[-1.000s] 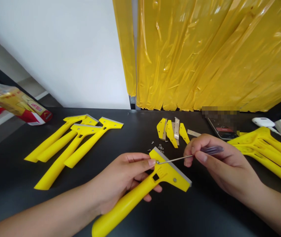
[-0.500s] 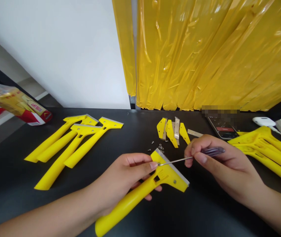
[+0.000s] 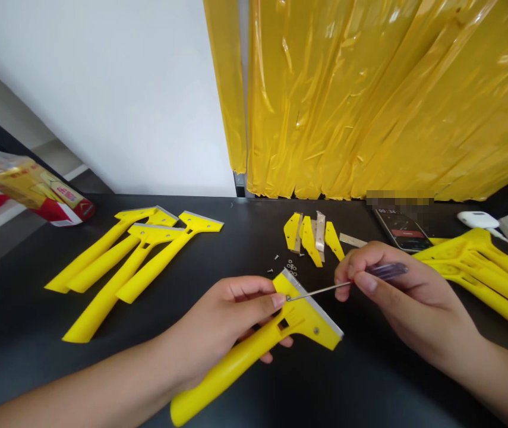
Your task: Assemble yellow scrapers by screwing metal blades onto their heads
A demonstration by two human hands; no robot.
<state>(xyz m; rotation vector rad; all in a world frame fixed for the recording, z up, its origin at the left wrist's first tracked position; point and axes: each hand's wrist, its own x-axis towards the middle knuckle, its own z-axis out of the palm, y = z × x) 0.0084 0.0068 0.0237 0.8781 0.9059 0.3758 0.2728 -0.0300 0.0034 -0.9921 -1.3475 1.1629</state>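
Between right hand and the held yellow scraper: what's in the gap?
The screwdriver's thin metal shaft, running from the right hand to a screw on the yellow scraper. Head view shows it.

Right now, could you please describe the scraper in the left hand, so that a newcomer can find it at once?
Find the black table, then the left hand above its near middle. The yellow scraper is held in that hand, handle end nearest the camera. Unlike the four yellow scrapers lying to the left, it has the tip of a screwdriver at its head.
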